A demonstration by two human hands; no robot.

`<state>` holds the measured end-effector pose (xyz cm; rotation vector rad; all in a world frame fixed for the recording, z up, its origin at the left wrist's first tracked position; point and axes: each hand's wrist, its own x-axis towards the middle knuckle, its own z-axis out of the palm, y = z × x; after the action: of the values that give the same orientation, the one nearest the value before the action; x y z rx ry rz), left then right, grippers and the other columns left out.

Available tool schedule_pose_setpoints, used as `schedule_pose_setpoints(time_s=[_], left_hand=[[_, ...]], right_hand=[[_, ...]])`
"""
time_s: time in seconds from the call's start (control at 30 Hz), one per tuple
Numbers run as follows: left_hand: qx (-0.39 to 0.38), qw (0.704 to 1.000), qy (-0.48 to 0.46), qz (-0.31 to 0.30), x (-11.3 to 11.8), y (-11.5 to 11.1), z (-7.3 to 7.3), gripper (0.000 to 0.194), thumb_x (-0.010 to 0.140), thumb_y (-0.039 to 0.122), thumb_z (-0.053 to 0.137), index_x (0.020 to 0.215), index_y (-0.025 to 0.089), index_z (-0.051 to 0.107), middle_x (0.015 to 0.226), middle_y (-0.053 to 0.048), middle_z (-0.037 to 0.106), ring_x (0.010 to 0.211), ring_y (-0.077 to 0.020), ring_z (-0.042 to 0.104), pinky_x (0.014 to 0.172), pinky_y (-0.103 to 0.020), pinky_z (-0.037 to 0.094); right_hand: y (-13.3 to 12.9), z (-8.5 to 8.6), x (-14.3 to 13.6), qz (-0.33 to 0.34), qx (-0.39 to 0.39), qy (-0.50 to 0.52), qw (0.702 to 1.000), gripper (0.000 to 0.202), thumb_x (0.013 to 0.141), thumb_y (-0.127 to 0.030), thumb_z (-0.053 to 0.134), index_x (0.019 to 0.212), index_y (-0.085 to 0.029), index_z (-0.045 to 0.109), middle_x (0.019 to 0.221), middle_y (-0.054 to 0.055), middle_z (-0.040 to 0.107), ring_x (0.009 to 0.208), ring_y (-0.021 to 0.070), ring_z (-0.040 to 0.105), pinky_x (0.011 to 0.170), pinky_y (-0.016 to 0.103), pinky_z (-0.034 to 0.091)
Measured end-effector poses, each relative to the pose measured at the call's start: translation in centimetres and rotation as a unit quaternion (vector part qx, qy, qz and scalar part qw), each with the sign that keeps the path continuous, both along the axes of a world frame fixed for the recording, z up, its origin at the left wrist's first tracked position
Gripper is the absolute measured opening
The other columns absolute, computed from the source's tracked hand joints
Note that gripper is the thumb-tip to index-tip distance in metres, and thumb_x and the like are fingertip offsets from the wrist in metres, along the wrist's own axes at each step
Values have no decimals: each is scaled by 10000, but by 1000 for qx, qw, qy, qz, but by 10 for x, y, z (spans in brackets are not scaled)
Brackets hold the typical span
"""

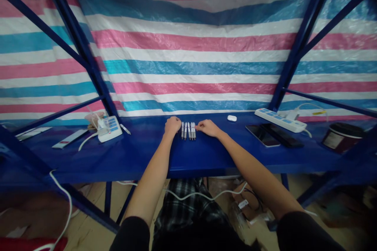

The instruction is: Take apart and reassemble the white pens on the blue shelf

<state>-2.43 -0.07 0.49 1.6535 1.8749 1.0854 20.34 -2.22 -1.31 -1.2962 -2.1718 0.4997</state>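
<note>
Several white pens (188,131) lie side by side in a short row on the blue tabletop, their dark tips toward me. My left hand (172,126) rests just left of the row with its fingers curled closed; whether anything is inside them is hidden. At the row's right end, my right hand (208,128) has thumb and finger pinched together at the side of the outermost pen. Both forearms reach in over the table's front edge.
A power strip (111,128) and a loose pen (125,129) lie left. On the right are a white earphone case (232,118), another power strip (279,120), a phone (262,135) and a dark tub (343,137). Blue posts (297,51) frame a striped sheet (191,43).
</note>
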Motion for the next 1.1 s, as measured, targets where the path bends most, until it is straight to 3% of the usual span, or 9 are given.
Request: schedule_pose_setpoints(time_s=[0.27,0.43,0.53,0.7,0.8,0.9,1.03,1.1], left_hand=[[1,1000,20,-7,0,-1,1,73,738,277,698,745,221,744,660,-82,700,650,-229,661,684,-307,479],[9,1000,-3,-24,1,-1,2,108,757,315,703,732,214,733,669,-91,700,757,-246,691,759,-320,484],[-20,998,59,-11,4,-8,7,174,798,352,673,849,214,767,780,-108,745,871,-261,707,828,-335,491],[-75,986,152,3,9,-21,19,307,870,414,591,1040,242,780,920,-111,782,1042,-288,694,892,-341,491],[-78,983,168,0,10,-24,21,322,884,429,569,1034,242,784,900,-112,784,1077,-303,686,899,-353,494],[-60,984,168,14,9,-22,19,321,890,426,569,1041,241,783,960,-126,780,1071,-315,687,893,-371,498],[6,986,161,43,10,-21,19,303,913,402,560,1057,244,774,1070,-137,756,1048,-329,684,878,-395,497],[73,985,155,28,13,-22,20,303,943,388,538,1093,243,758,1033,-120,754,1025,-308,677,890,-388,492]], right_hand=[[6,-1,4,-58,-11,-20,998,223,810,-429,743,729,-220,748,710,47,700,668,195,610,608,280,366],[2,1,5,-90,-17,-18,996,495,836,-655,661,637,-205,713,675,85,682,648,211,605,604,294,372],[-2,4,-1,-100,-33,-58,993,475,802,-658,691,672,-202,722,726,79,705,697,210,628,598,277,365],[0,10,7,-93,-78,-86,989,328,820,-513,706,742,-196,734,794,50,730,762,197,658,624,252,387],[-1,11,11,-104,-74,-103,986,464,870,-615,609,739,-188,734,801,79,731,777,222,672,652,268,410],[-6,12,5,-122,-66,-127,982,499,833,-668,621,747,-188,728,854,115,741,825,268,691,668,292,428],[-10,14,-1,-154,-51,-135,977,329,813,-487,693,715,-173,694,867,155,742,875,307,704,675,304,452],[-9,15,2,-152,-48,-77,984,322,873,-433,626,701,-163,661,787,151,730,793,272,706,644,290,461]])
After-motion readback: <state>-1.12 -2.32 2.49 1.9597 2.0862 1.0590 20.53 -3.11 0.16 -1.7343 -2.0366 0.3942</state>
